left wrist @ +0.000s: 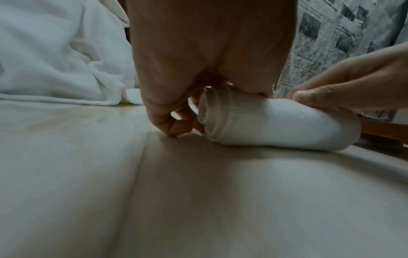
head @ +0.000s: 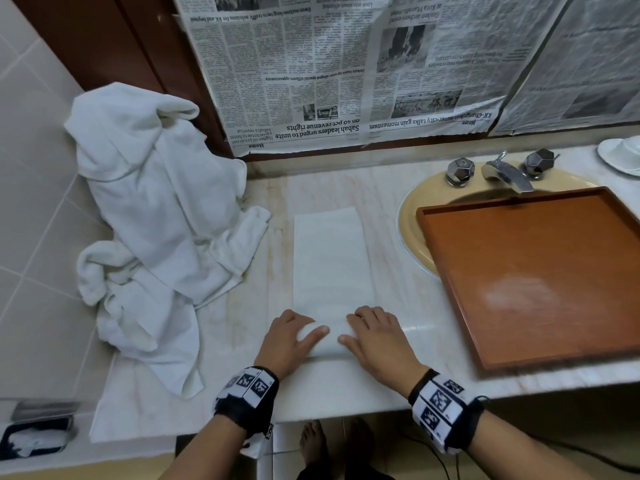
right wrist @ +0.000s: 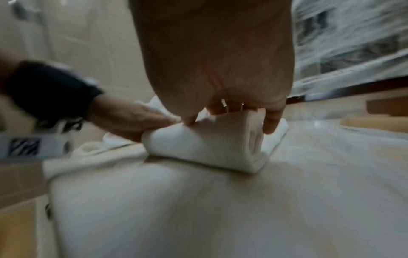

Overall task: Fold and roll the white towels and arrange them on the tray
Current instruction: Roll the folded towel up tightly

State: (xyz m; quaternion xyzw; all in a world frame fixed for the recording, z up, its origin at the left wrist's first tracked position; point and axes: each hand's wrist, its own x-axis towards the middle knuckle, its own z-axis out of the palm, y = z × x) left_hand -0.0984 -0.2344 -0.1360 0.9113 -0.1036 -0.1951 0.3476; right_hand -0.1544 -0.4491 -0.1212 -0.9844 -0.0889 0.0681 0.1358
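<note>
A white towel folded into a long strip lies on the marble counter. Its near end is wound into a roll. My left hand grips the roll's left end, and my right hand grips its right end. In the left wrist view the spiral end of the roll shows under my left hand, whose fingers curl down beside it. In the right wrist view my right hand curls over the roll. The brown wooden tray lies bare to the right, partly over the sink.
A heap of loose white towels fills the counter's left side. The yellow sink and chrome tap are behind the tray. Newspaper covers the wall behind. A white dish sits far right. The counter edge runs just under my wrists.
</note>
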